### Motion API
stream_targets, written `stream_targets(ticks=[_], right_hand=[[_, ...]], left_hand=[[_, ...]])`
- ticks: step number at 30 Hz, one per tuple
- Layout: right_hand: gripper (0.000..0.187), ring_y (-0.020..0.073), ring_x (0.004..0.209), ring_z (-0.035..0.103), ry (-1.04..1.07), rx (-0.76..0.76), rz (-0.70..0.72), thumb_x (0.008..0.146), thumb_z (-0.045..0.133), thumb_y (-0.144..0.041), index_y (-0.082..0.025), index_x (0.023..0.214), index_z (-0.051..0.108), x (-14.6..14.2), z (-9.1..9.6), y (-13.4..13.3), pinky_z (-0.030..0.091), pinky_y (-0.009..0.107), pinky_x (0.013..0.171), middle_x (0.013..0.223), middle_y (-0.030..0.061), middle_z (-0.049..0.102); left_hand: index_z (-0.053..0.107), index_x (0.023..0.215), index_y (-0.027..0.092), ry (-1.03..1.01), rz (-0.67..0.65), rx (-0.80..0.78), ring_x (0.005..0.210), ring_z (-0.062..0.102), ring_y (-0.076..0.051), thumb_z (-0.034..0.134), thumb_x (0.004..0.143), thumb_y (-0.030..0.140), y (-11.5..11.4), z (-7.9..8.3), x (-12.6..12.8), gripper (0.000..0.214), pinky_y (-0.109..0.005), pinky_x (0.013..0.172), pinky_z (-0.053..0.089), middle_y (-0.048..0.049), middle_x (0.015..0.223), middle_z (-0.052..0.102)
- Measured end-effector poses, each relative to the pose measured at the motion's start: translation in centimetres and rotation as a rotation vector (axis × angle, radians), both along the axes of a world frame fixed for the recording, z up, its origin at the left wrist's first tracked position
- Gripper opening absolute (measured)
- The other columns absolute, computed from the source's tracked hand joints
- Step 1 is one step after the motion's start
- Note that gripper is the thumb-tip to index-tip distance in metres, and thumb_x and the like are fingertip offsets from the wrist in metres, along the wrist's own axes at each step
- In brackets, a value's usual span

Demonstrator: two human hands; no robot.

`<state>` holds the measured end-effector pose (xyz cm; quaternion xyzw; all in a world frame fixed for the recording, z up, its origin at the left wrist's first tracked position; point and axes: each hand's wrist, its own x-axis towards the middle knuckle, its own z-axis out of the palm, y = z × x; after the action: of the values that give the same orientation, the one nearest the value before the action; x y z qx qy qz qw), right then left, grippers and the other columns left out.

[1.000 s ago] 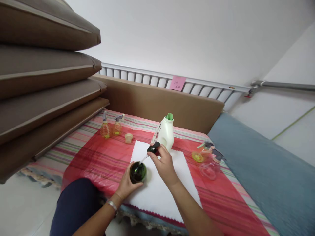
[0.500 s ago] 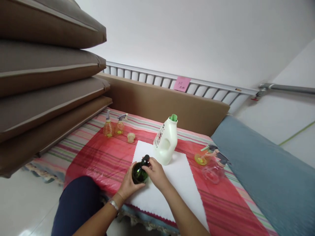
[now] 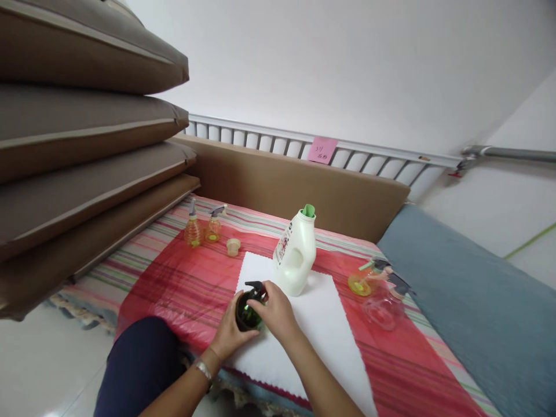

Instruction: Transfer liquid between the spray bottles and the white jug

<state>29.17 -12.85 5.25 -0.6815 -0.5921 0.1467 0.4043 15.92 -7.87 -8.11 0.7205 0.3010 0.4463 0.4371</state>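
My left hand [image 3: 229,331] is wrapped around a dark green bottle [image 3: 245,318], held tilted above the white cloth's left edge. My right hand [image 3: 278,310] pinches the black dispenser head [image 3: 254,285] at the bottle's top, its nozzle pointing left. The fingers partly cover the neck, so I cannot see how the head sits on it. Just behind my right hand, a pale green jug [image 3: 294,255] stands upright on the white cloth [image 3: 324,330]. A bright green piece [image 3: 308,210] shows in the jug's mouth.
Two yellowish spray bottles [image 3: 194,233] stand at the back left, near a beige cap [image 3: 233,247]. To the right are a yellow spray bottle [image 3: 359,285] and a clear pink one [image 3: 384,310]. Stacked brown cushions [image 3: 95,159] rise at the left; a blue-grey pad [image 3: 469,307] lies right.
The black head has turned, so its nozzle now points left. My right fingers have shifted around it, while my left hand keeps its hold on the bottle. The view has shifted slightly.
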Motion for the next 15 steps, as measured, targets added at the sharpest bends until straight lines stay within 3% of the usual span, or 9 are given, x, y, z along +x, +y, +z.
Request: stream_targets(ticks=[6,10,15], right_hand=[[0.040,0.0253,0.107,0.054,0.079,0.036,0.061,0.072,0.063,-0.023,-0.023,0.112,0.057,0.29,-0.79,-0.54,0.043,0.038,0.090,0.112,0.0066,0.061],[0.026,0.0259,0.102,0.056,0.114,0.037,0.053,0.073,0.062,-0.022,-0.020,0.099,0.062,0.34,-0.97,-0.48,0.043,0.040,0.091,0.101,0.0071,0.064],[0.040,0.0256,0.110,0.053,0.149,0.032,0.050,0.070,0.065,-0.023,-0.022,0.109,0.059,0.41,-1.04,-0.14,0.041,0.041,0.095,0.115,0.0075,0.060]], left_hand=[[0.025,0.136,0.020,0.015,-0.007,0.006,0.130,0.037,-0.033,0.078,0.061,0.038,-0.08,0.09,0.02,0.094,-0.055,0.109,0.027,-0.0182,0.138,0.040],[0.026,0.136,0.019,0.013,-0.010,0.007,0.130,0.037,-0.033,0.078,0.060,0.038,0.02,-0.17,0.04,0.095,-0.055,0.108,0.027,-0.0182,0.138,0.040],[0.027,0.136,0.018,0.006,-0.005,0.008,0.130,0.037,-0.033,0.079,0.059,0.039,0.09,-0.29,0.07,0.095,-0.055,0.108,0.027,-0.0186,0.138,0.040]])
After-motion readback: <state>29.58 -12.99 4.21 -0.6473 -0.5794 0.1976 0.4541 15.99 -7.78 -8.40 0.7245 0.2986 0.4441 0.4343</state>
